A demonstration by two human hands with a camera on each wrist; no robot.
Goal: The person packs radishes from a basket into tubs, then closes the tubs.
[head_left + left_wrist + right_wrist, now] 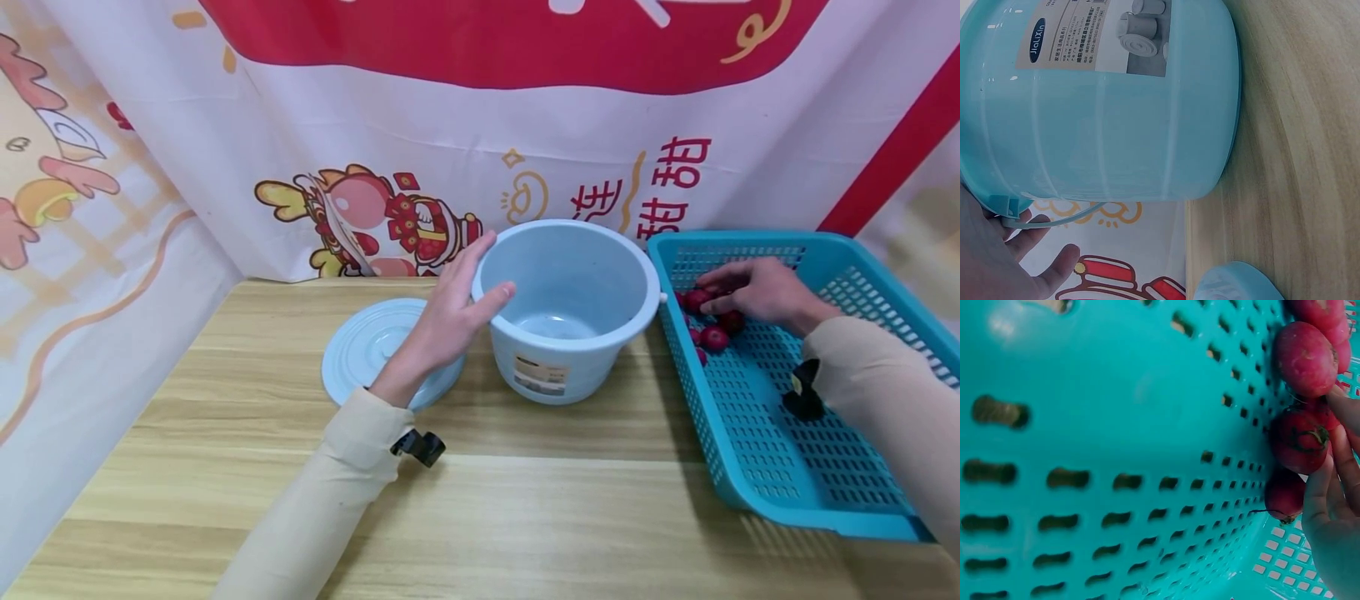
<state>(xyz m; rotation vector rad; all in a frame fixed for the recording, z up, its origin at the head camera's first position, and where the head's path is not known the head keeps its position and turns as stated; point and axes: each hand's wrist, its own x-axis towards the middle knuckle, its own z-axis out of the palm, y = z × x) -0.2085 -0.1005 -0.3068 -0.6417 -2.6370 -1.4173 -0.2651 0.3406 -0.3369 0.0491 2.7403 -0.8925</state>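
A light blue bucket (562,367) stands upright with its mouth up; its inside looks bare. My left hand (457,304) rests against the bucket's left rim, fingers straight and thumb over the edge. Low in the left wrist view, that hand's fingers (1060,269) spread beside the thin bucket handle (1063,220). Inside the teal basket (772,450), my right hand (768,292) reaches to the left wall. Its thumb and fingertips pinch a red radish (697,300). Other radishes (715,338) lie close around it along the wall, one with a green stem stub (1310,437).
A round light blue lid (375,346) lies flat on the wooden table (525,517), left of the bucket and partly behind my left forearm. The basket stands right beside the bucket. A printed cloth (420,125) hangs behind the table.
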